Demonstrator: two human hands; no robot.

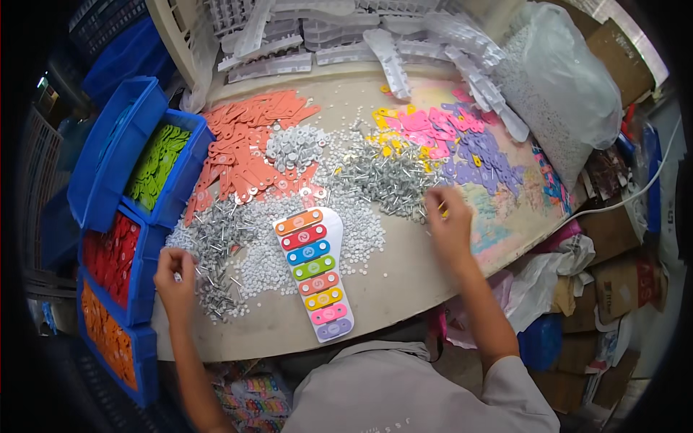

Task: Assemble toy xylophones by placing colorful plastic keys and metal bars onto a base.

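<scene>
A toy xylophone [316,268] with a white base and a column of coloured bars lies on the table in front of me. At the left edge of a heap of silvery pins [216,242], my left hand [175,278] is closed with thumb and fingertips together; what they hold, if anything, is too small to make out. My right hand [450,224] is at the right edge of another heap of metal pins [393,177], fingers curled together and pointing down. Its fingertip contents are hidden. Small white caps [271,267] are spread around the xylophone's upper half.
Blue bins [148,289] along the left hold green, red and orange bars. Salmon bars [242,148] lie far left, with pink [426,124] and purple bars [484,155] far right. White plastic bases [390,61] line the back, beside a bulging clear bag [559,79].
</scene>
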